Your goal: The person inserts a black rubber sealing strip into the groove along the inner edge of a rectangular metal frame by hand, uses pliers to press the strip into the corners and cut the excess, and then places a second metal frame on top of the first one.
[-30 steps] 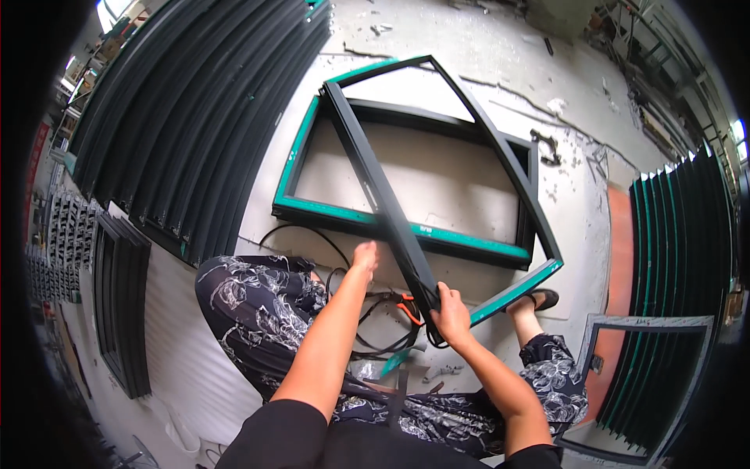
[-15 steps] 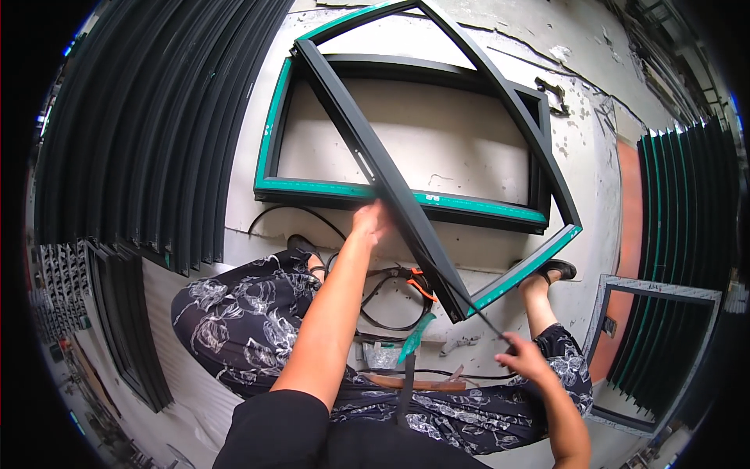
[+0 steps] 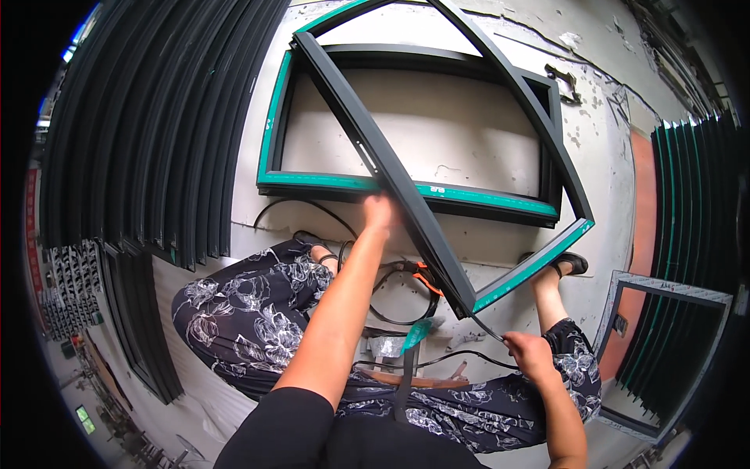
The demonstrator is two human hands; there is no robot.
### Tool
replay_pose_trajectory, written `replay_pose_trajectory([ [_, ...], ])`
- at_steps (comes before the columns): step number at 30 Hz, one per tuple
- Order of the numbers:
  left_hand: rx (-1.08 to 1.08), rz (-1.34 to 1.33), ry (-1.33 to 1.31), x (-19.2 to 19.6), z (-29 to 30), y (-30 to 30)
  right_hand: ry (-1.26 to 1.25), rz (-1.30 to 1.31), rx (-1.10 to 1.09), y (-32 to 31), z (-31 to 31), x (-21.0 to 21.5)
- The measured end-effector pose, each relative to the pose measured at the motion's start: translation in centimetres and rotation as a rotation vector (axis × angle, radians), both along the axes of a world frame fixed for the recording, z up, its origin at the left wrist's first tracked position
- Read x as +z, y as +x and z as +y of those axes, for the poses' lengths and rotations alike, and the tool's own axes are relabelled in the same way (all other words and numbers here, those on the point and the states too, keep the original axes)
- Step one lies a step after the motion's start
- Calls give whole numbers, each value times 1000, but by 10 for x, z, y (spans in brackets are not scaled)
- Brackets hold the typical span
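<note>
A dark grey window frame (image 3: 410,213) with green film on some outer faces lies tilted across a second dark frame (image 3: 488,205) on the floor. Against the long near bar of the upper frame is my left hand (image 3: 378,213); its fingers are blurred and partly hidden at the bar. My right hand (image 3: 531,356) is closed around a thin black rubber strip (image 3: 490,329), which stretches from the near corner of the upper frame. More of the black strip loops below that hand across my lap.
Orange-handled pliers (image 3: 426,277) lie beside coiled black strip between my legs, near a green plastic scrap (image 3: 418,334) and a clear bag (image 3: 386,346). Dark profiles (image 3: 148,133) stand stacked at left, with more (image 3: 695,195) at right. A film-edged frame (image 3: 664,289) leans at right.
My right hand has moved slightly right, and its grip now looks more closed on the strip. My left hand has shifted slightly up and right along the bar. The view has shifted a little.
</note>
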State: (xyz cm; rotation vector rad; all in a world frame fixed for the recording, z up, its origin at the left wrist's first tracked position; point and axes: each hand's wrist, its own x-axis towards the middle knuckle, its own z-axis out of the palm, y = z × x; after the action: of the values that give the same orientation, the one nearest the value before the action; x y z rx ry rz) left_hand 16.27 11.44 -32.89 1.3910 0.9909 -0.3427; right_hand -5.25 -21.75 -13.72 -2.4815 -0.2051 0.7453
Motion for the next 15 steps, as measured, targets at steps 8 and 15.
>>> replay_pose_trajectory([
  [8, 24, -42, -131, -5, 7, -13, 52, 10, 72, -10, 8, -12],
  [15, 45, -87, -190, 3, 1, -24, 51, 20, 32, -7, 6, -12],
])
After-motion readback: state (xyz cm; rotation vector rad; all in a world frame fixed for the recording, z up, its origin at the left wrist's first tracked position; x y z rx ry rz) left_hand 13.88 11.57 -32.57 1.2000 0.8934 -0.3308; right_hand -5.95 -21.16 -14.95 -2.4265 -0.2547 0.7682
